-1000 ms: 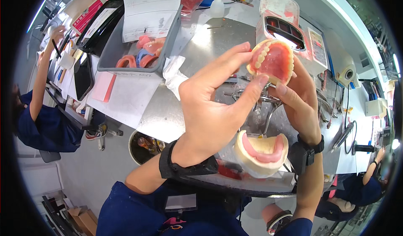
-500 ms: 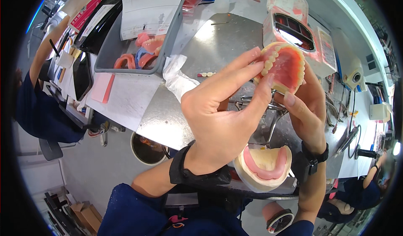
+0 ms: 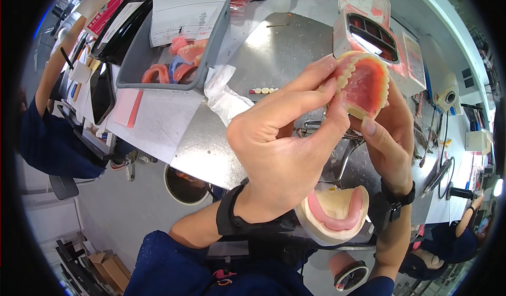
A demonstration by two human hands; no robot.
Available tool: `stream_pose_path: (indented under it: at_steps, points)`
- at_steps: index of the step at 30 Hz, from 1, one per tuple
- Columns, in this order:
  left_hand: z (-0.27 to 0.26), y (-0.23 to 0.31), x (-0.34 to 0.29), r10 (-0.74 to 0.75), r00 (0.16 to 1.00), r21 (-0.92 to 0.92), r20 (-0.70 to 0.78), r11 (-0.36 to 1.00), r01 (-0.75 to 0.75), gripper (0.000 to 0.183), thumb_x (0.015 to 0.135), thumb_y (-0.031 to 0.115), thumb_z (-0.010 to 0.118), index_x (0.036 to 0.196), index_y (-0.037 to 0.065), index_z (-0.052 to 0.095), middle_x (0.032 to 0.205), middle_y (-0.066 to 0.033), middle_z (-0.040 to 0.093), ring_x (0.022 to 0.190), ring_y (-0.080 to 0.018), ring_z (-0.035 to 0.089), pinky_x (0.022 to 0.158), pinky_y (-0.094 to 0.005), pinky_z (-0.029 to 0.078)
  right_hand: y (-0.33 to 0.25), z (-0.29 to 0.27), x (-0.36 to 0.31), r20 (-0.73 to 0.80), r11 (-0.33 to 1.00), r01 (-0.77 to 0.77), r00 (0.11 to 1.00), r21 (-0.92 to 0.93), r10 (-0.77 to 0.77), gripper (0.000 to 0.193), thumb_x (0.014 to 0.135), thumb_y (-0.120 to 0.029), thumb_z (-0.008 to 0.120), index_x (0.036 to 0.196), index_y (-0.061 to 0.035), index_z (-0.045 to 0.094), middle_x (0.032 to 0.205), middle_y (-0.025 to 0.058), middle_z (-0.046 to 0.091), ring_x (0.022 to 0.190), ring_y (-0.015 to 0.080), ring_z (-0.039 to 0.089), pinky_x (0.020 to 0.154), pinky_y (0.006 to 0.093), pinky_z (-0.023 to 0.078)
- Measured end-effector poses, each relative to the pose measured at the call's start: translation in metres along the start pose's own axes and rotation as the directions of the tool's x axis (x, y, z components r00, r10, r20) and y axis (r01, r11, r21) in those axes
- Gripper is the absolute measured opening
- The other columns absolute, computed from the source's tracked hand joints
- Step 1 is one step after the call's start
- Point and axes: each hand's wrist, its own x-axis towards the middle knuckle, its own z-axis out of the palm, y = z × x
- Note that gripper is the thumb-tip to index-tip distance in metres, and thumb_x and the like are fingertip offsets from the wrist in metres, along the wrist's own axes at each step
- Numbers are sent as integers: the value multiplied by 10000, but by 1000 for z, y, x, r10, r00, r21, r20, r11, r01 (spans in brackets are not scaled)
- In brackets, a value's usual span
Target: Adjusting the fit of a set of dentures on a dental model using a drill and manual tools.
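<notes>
An upper denture (image 3: pixel 365 85) with a row of cream teeth and a red-pink palate is held up, teeth toward me, on a pale cast. My right hand (image 3: pixel 392 132) wraps its right side from behind, thumb at the lower edge. My left hand (image 3: pixel 295 132) presses fingers and thumb together at the left row of teeth; whether a loose tooth is between them is hidden. Below the denture, a metal articulator (image 3: pixel 348 156) shows partly behind my hands. Nearer me sits a pale lower cast (image 3: pixel 329 235) bearing a pink wax rim (image 3: pixel 337 223).
A grey bin (image 3: pixel 158 87) holds pink and blue dental pieces and papers. Crumpled tissue (image 3: pixel 224 93) and a short strip of teeth (image 3: pixel 262 90) lie left of my hands. A wax-stained box (image 3: pixel 363 32) stands behind. Co-workers sit at both sides; one arm (image 3: pixel 47 93) shows at left.
The denture and both hands have shifted slightly right, and the denture is turned a little. My left fingers remain pressed at the left teeth.
</notes>
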Motion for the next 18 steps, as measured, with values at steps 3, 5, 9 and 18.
stream_pose_path:
  at_steps: [3, 5, 9, 18]
  points:
    - [0, 2, 0, -25, 1000, -31, -4, 999, 25, 234, 828, -132, 739, 1061, -116, 716, 1215, -294, 673, 1054, -251, 695, 909, -372, 599, 1, 0, 1, 10, 1000, -1, 1000, 9, 1, 795, 877, -52, 741, 1548, 41, 327, 1422, 203, 553, 1320, 264, 545, 1114, 405, 412]
    - [0, 4, 0, -41, 999, -40, -3, 998, 41, 244, 828, -132, 737, 1071, -119, 712, 1221, -288, 671, 1058, -249, 691, 912, -375, 598, 1, 0, 1, 10, 1000, -7, 1000, 15, 7, 793, 875, -52, 739, 1548, 39, 329, 1414, 200, 560, 1313, 262, 552, 1111, 404, 415]
    - [-1, 7, 0, -59, 998, 9, 16, 998, 58, 299, 822, -131, 744, 1117, -119, 696, 1242, -270, 661, 1082, -255, 679, 925, -387, 594, 0, 0, 2, 32, 1000, 6, 999, 5, -7, 778, 879, -53, 726, 1547, 35, 336, 1407, 192, 566, 1305, 257, 557, 1100, 397, 424]
    - [-21, 12, 36, -180, 908, 325, 377, 944, 52, 688, 771, 80, 848, 1393, 6, 562, 1306, -122, 656, 1130, -201, 654, 839, -304, 545, -3, -1, 4, 10, 997, -75, 997, -1, 75, 768, 892, -75, 733, 1551, 4, 346, 1374, 164, 594, 1236, 191, 585, 1013, 327, 474]
